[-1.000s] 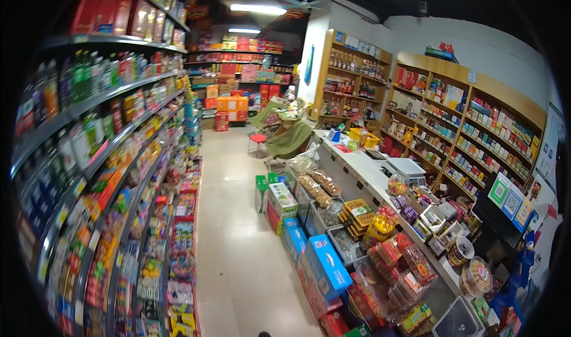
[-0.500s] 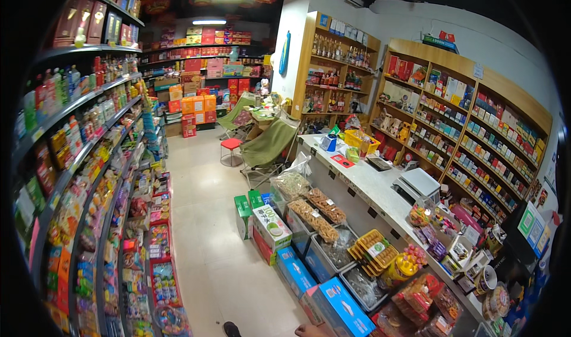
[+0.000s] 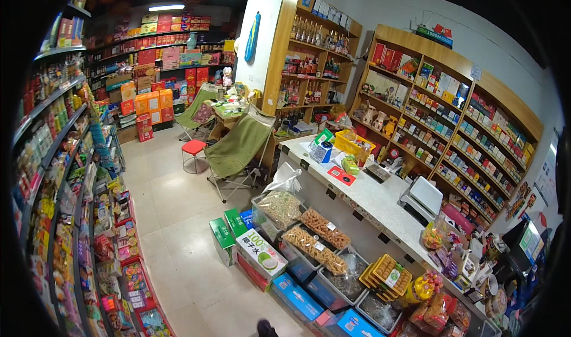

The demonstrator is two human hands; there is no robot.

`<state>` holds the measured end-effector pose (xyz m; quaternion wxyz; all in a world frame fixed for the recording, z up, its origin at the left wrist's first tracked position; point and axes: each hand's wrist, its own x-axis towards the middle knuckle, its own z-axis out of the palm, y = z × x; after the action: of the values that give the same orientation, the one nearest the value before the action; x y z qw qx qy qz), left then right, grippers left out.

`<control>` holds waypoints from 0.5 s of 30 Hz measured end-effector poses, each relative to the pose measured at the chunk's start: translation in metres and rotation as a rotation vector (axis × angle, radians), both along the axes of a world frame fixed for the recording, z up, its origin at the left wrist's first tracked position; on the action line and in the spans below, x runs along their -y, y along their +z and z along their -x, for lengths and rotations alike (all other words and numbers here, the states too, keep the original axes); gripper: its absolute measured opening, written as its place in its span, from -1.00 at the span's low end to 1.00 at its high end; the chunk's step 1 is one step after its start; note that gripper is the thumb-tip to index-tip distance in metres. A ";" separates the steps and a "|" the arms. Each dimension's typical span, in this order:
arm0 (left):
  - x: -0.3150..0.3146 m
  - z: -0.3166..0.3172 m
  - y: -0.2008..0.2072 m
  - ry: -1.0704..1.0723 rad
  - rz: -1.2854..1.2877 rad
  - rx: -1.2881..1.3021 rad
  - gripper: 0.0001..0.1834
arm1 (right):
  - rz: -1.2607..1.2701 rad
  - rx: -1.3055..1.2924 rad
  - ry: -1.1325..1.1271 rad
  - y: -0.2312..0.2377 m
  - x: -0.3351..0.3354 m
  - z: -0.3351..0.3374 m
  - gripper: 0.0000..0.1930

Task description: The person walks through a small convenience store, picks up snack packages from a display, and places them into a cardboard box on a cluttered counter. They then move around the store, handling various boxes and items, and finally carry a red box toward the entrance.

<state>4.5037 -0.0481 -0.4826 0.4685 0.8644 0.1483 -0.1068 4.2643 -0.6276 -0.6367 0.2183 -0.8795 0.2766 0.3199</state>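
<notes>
Neither of my hands shows at this moment. A dark shoe tip (image 3: 266, 328) pokes up at the lower edge. Closest to it are blue boxes (image 3: 298, 298) at the foot of the counter (image 3: 380, 197). Beside them stands a white and green carton (image 3: 260, 255) with a coconut picture. Clear plastic bins (image 3: 351, 277) hold loose dry goods, and packs of brown twisted snacks (image 3: 315, 248) lie on top. Further right are stacked yellow trays of biscuits (image 3: 386, 276) and red-brown packaged snacks (image 3: 439, 313).
Shelves of packaged goods (image 3: 65, 176) line the left side. A tiled floor (image 3: 178, 230) runs between them and the counter. Further back are a red stool (image 3: 194, 148) and green folding chairs (image 3: 241, 146). A scale (image 3: 421, 199) sits on the counter, before wooden shelves (image 3: 440, 111).
The view has shifted right and come closer to the counter. A hand at the lower edge has gone out of sight. The shoe tip now shows further right.
</notes>
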 end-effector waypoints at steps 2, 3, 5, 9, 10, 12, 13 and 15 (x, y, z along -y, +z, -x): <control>0.010 -0.065 -0.050 0.132 0.427 -0.043 -0.85 | -0.093 -0.169 0.004 -0.004 0.035 -0.016 -0.69; 0.032 -0.087 -0.026 0.068 0.210 -0.069 -0.86 | -0.102 -0.129 -0.049 -0.010 0.036 -0.031 -0.70; 0.089 -0.115 0.065 0.298 0.296 -0.411 -0.87 | -0.145 -0.022 -0.111 -0.016 0.031 -0.089 -0.71; 0.140 -0.190 0.005 0.037 0.192 -0.238 -0.86 | -0.094 0.031 -0.094 -0.043 0.075 -0.191 -0.70; 0.154 -0.206 -0.003 0.018 0.188 -0.250 -0.86 | -0.074 0.040 -0.092 -0.048 0.088 -0.212 -0.70; 0.147 -0.222 -0.006 0.083 0.125 -0.265 -0.85 | -0.199 0.002 -0.187 -0.039 0.083 -0.296 -0.66; 0.151 -0.232 -0.007 0.104 0.110 -0.276 -0.85 | -0.143 0.238 -0.212 -0.033 0.086 -0.328 -0.61; 0.202 -0.277 -0.025 0.000 0.177 -0.326 -0.84 | -0.032 0.071 -0.056 -0.035 0.168 -0.357 -0.51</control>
<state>4.7809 -0.2504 -0.5073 0.5124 0.7910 0.2123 -0.2583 4.6216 -0.7954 -0.6713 0.2507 -0.8787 0.2881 0.2865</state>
